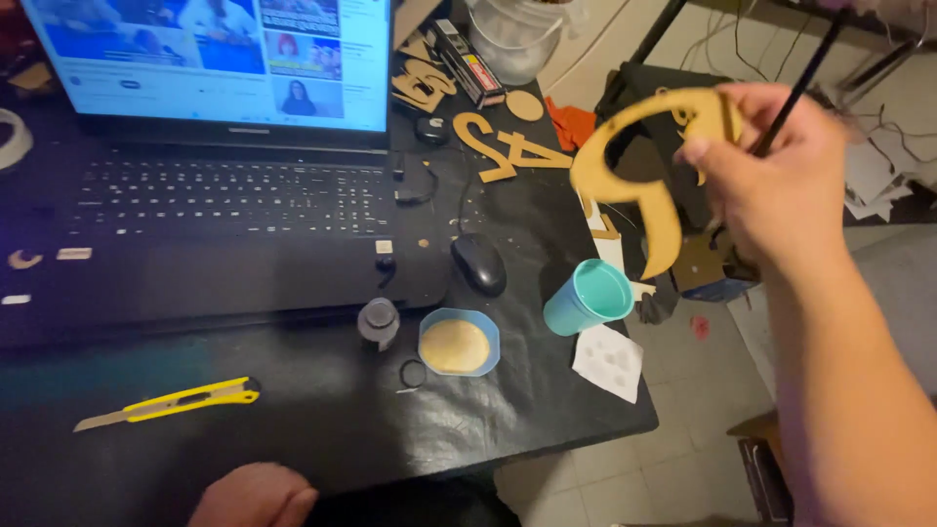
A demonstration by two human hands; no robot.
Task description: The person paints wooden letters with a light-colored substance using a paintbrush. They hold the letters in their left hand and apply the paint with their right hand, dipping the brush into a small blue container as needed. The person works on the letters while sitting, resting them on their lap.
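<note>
the right hand (781, 181) lifts a tan cutout (639, 171) off the worktop (322, 420), grip pinching it alongside a thin brush (795, 93), perhaps for painting; the left hand (256, 496) rests empty, loosely curled.

Black desk (322, 429) w/ open laptop (224, 224) across its back-left part, screen lit. Black mouse (478, 263) just off the laptop's front-right corner. Teal cup (589, 298) near the desk's right edge, white paper scrap (608, 362) by the front-right corner. Blue dish (459, 344) w/ tan disc inside, towards the front. Yellow utility knife (168, 403) near front-left edge. Cardboard number cutouts (493, 146) at back-right.
</note>
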